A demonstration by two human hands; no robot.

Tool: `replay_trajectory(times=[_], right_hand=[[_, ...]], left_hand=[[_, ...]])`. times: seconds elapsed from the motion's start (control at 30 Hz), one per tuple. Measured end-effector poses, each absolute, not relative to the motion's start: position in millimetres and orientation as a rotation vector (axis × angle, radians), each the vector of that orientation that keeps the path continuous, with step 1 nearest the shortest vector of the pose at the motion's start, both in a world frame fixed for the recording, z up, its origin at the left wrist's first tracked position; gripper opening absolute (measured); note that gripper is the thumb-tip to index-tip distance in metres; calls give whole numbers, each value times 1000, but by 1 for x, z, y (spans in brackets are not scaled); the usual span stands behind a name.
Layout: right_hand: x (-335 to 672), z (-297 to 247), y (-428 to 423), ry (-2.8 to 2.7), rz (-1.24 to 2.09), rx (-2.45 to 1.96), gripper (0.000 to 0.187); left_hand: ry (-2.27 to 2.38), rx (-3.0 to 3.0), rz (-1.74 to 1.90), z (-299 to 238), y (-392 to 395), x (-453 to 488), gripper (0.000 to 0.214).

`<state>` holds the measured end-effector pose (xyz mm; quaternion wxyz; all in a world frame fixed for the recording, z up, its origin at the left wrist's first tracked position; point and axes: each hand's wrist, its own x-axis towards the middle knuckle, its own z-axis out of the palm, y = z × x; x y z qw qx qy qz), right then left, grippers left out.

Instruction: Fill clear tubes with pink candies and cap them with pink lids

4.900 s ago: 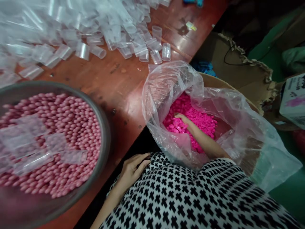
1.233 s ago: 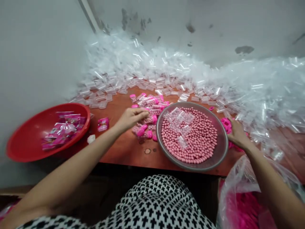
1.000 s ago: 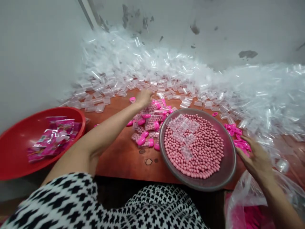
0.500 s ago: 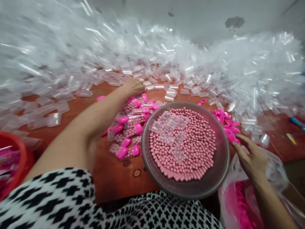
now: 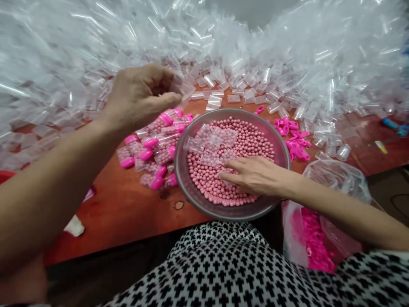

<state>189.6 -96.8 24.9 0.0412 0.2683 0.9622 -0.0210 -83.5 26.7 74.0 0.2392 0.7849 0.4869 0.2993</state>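
My left hand (image 5: 140, 96) hovers above the table at the edge of the heap of clear plastic tubes (image 5: 255, 51). Its fingers and thumb are curled in a pinch on what looks like one clear tube. My right hand (image 5: 255, 175) lies palm down inside the grey metal bowl (image 5: 191, 197), on the pink beads (image 5: 252, 138). The fingers are stretched flat, and their tips touch a clear tube half sunk in the beads. Several more empty tubes (image 5: 209, 143) lie on the beads.
Bead-filled tubes with pink caps (image 5: 153, 147) lie left of the bowl. Loose pink caps (image 5: 294, 136) sit to its right. A clear bag of pink caps (image 5: 315, 238) stands by my right side. The edge of a red bowl (image 5: 4, 175) shows at far left.
My left hand has come back from the tube heap and lifted, now pinched. My right hand has moved from beside the bag into the bowl onto the beads. The view has tilted down.
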Motion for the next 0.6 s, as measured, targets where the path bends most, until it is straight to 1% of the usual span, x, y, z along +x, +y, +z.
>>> replay_trajectory(times=[0.1,0.13,0.2,0.3,0.37,0.43,0.5,0.6], right_hand=[[172,12,-79,2915,107,580,27],[172,8,-70,2911,149,568,27],[177,1,-49,2915,228,683,27],[189,-3,-23,2898,287,983,29],[197,0,-17,2872,275,1129,30],[205,7,-21,2886,236,1230,32],[218,15,-33,2959,196,1364,35],[251,23,-60,3101,159,1731,31]], left_hand=[[1101,2199,720,84,-12,-76,43],[1024,2259,657,84,-23,-74,39],[911,2416,487,82,-42,-66,30],[890,2679,54,69,-61,-46,22],[906,2821,-330,57,-69,-28,24],[844,2907,-602,43,-72,-8,28],[701,2950,-639,27,-71,12,29],[551,2920,-463,3,-66,41,25]])
